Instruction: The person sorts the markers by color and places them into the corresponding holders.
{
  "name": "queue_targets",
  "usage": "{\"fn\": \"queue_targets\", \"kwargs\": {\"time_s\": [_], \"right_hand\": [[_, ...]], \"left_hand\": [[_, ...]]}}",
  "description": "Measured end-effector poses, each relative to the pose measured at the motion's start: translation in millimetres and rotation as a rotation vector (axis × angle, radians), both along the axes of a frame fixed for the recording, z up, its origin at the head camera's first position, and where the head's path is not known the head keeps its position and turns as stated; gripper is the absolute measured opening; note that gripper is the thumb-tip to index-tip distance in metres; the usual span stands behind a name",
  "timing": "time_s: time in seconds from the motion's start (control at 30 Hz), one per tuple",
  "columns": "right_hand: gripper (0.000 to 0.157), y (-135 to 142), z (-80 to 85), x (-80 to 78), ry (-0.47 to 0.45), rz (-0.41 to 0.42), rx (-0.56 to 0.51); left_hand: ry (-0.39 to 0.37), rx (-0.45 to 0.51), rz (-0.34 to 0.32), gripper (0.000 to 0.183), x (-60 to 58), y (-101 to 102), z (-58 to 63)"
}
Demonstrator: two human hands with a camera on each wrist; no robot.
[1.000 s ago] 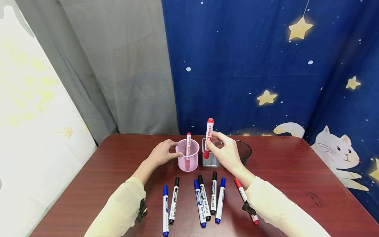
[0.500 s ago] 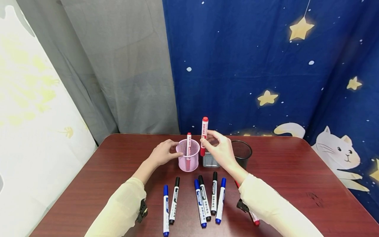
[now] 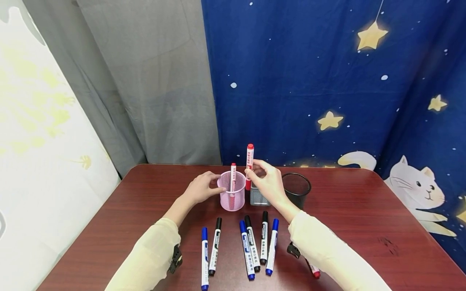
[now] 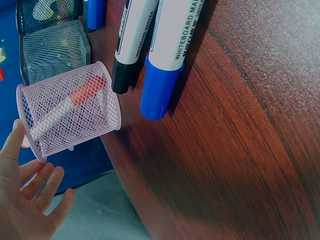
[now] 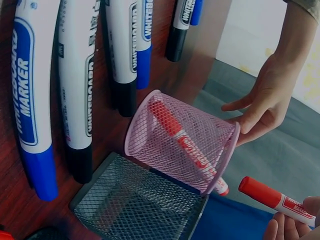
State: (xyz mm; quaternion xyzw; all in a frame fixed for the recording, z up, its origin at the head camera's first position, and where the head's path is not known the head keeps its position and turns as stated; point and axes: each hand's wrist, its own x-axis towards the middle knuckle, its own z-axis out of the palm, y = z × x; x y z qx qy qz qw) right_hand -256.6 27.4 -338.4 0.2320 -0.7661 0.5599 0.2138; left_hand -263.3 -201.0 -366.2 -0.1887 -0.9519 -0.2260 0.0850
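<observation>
My left hand (image 3: 200, 187) holds the rim of a pink mesh pen cup (image 3: 232, 202) between thumb and fingers; the other fingers hang loose in the left wrist view. A red whiteboard marker (image 4: 55, 112) leans inside that cup, red cap down. My right hand (image 3: 269, 182) pinches a second red whiteboard marker (image 3: 249, 155) between thumb and fingers, upright with its cap end down. In the head view it stands just right of the pink cup's rim, above the grey mesh holder (image 3: 260, 198). The right wrist view shows its red cap (image 5: 260, 192) apart from the cup.
A round black mesh cup (image 3: 297, 194) stands at the right of the holders. Blue and black whiteboard markers lie in front, including a blue one (image 3: 205, 258) and a black one (image 3: 215, 246). Another red marker (image 3: 314, 270) is mostly under my right sleeve. Curtains (image 3: 174, 101) hang behind the table.
My right hand has moved left with the red marker, from over the grey holder to beside the pink cup's rim. My left hand has stayed at the rim.
</observation>
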Motion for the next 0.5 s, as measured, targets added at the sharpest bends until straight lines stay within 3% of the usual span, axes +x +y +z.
{"fn": "queue_targets", "kwargs": {"time_s": [0.5], "right_hand": [[0.024,-7.1,-5.5,-18.3,0.041,-0.021,-0.002]], "left_hand": [[-0.015,0.002,0.004,0.056,-1.2,-0.2,-0.2]]}}
